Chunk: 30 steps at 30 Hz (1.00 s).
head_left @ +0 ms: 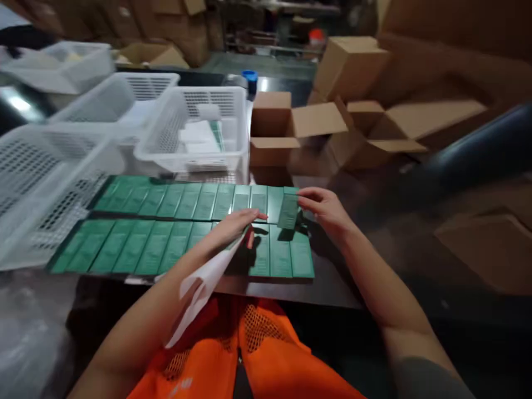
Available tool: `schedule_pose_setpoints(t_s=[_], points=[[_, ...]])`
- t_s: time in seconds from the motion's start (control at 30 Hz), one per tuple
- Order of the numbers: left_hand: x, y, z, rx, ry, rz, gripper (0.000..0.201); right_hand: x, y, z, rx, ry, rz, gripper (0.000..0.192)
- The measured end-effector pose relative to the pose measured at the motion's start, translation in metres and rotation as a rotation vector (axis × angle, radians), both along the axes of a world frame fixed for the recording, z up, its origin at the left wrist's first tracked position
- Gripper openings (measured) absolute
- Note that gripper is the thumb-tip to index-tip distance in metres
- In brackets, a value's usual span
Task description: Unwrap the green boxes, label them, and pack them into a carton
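Two rows of flat green boxes [166, 224] lie side by side on a dark table [328, 282]. My right hand [326, 208] pinches one green box [288, 211], tilted up at the right end of the far row. My left hand [233, 227] rests over the near row and grips a white sheet [199, 293] that hangs down toward my lap.
White plastic baskets [195, 130] stand at the left and behind the rows; one holds white packets. Open cardboard boxes [291, 130] sit behind and to the right. A blue cap [250, 76] is at the back. An orange mesh vest [249, 354] is below.
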State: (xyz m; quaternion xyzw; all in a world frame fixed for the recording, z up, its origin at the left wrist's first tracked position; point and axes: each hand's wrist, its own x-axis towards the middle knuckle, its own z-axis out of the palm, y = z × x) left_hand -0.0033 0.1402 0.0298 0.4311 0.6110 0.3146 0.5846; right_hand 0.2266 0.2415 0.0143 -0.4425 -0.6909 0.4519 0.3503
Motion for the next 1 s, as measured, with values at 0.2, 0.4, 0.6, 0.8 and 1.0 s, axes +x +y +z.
schedule_pose_setpoints(t_s=[0.2, 0.4, 0.6, 0.8, 1.0], points=[[0.005, 0.001, -0.012, 0.186, 0.376, -0.122, 0.044, -0.009, 0.010, -0.023, -0.353, 0.326, 0.061, 0.043], [0.017, 0.017, -0.027, 0.183, 0.506, -0.171, 0.038, -0.010, 0.016, -0.021, -0.368, 0.359, 0.068, 0.037], [0.023, 0.026, -0.032, 0.199, 0.477, -0.122, 0.027, -0.020, 0.027, -0.027, -0.352, 0.290, 0.057, 0.033], [0.019, 0.027, -0.033, 0.144, 0.357, -0.077, 0.038, -0.024, 0.031, -0.031, -0.349, 0.250, 0.057, 0.030], [0.025, 0.036, -0.031, 0.084, 0.594, -0.097, 0.030, -0.027, 0.027, -0.038, -0.258, 0.164, 0.023, 0.031]])
